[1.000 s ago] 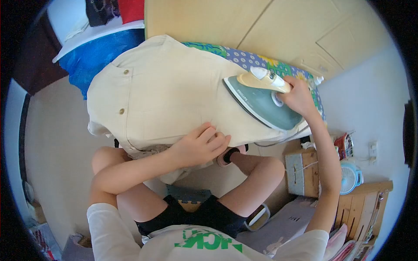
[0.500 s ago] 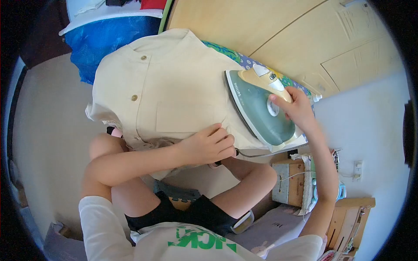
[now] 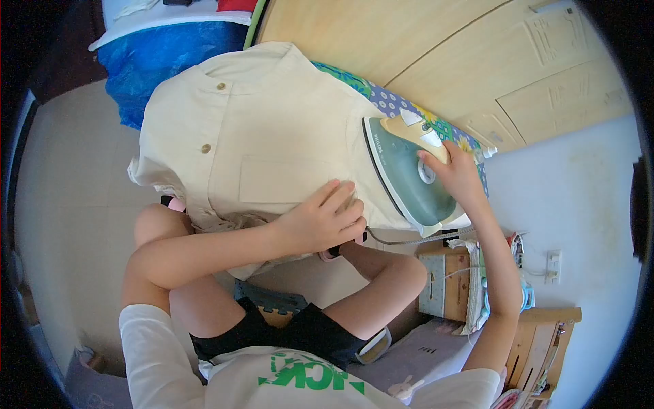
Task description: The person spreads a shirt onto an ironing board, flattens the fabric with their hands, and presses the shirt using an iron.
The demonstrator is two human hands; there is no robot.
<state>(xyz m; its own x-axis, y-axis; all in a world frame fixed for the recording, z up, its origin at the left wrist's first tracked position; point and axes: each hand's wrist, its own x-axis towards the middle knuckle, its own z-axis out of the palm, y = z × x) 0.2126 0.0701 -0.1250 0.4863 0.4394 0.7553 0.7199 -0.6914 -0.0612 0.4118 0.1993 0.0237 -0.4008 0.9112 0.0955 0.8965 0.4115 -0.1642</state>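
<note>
A cream buttoned shirt (image 3: 279,123) with a flat patch pocket lies spread over a flower-patterned ironing board (image 3: 386,101). My right hand (image 3: 458,178) is wrapped round the handle of a green and cream steam iron (image 3: 405,174), its thumb near the white dial. The iron's soleplate faces down on the shirt's right part, tip toward the far side. Just left of the iron, my left hand (image 3: 325,217) rests on the cloth by the pocket's corner, fingers spread and holding nothing. The shirt's lower edge hangs bunched over the board's near side.
The iron's cord (image 3: 409,240) runs along the board's near edge. Pale wooden cabinet doors (image 3: 436,48) stand behind the board. A blue plastic cover (image 3: 177,58) hangs at the far left. A wooden box (image 3: 453,283) and a wall socket (image 3: 553,266) are at the right.
My left hand's fingers, bunched at the cloth before, have spread apart on it. The iron has shifted slightly right and away from the pocket. The whole view has shifted a little.
</note>
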